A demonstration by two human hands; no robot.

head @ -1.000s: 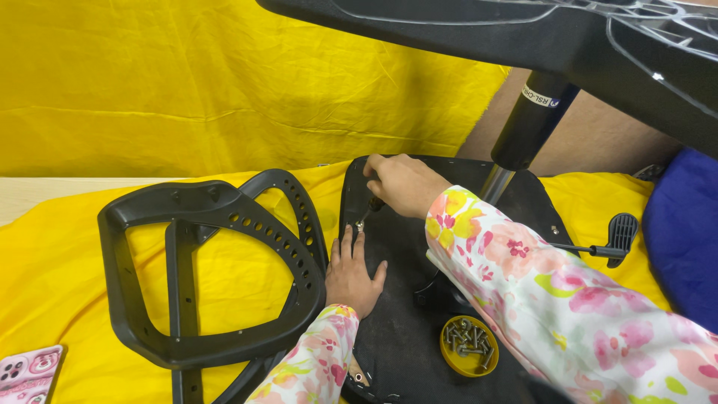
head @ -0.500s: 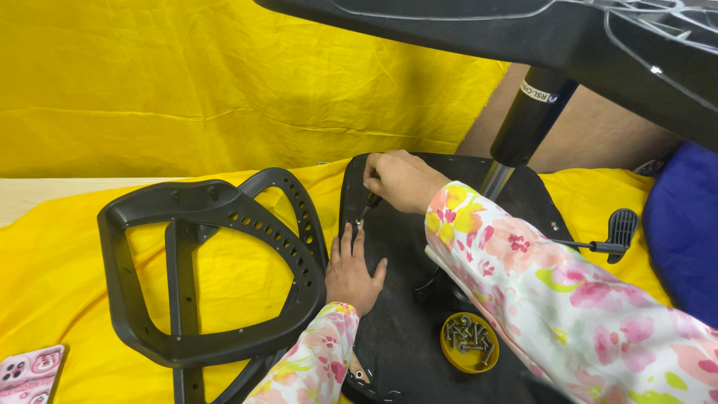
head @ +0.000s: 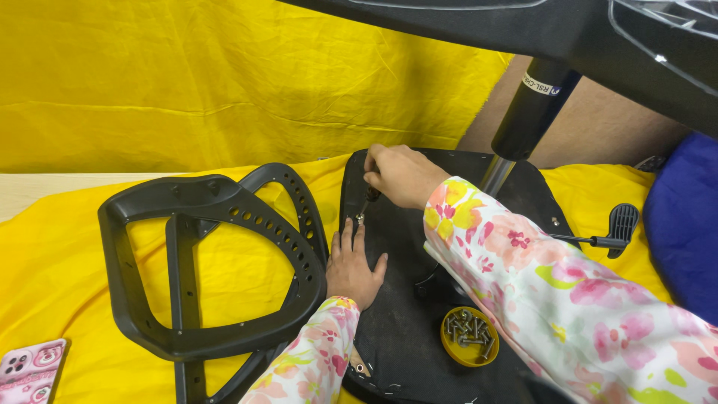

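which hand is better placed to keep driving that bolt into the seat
Right. The right hand grips the tool on the bolt, directly above it. The left hand lies flat on the seat beside it, likely steadying.

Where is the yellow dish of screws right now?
In the head view, the yellow dish of screws sits low and right of centre on the black seat underside, just under the right forearm's floral sleeve and right of the left hand.
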